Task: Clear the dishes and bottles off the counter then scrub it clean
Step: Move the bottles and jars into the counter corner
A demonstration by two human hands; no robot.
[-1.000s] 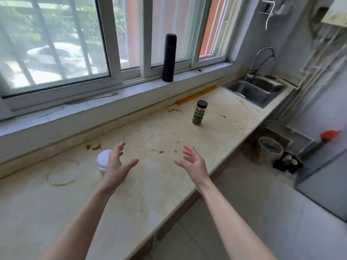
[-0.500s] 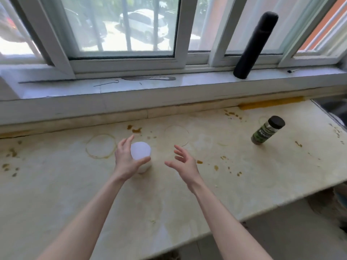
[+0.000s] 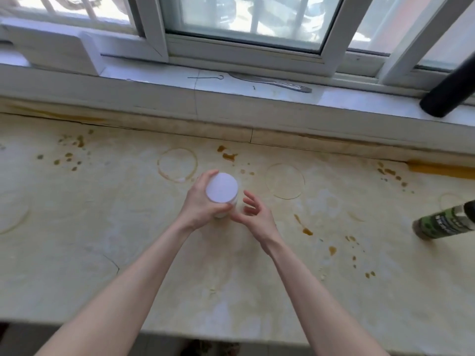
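Note:
A small white jar with a round white lid (image 3: 221, 188) stands upright on the stained beige counter (image 3: 128, 227). My left hand (image 3: 199, 204) grips it from the left, fingers and thumb curled round its side. My right hand (image 3: 255, 214) hovers just right of the jar, fingers relaxed and spread, holding nothing. A green-labelled bottle (image 3: 447, 223) stands at the counter's right edge of view. Brown splashes and ring marks are spread over the counter.
A black flask (image 3: 448, 97) stands on the window sill at the right. A flat metal blade (image 3: 272, 82) and a thin wire hook (image 3: 205, 77) lie on the sill. The counter's front edge runs along the bottom of view.
My left hand has closed round the white jar. My right hand has moved in next to it. My view has tilted down and shifted left, pushing the green bottle to the right edge.

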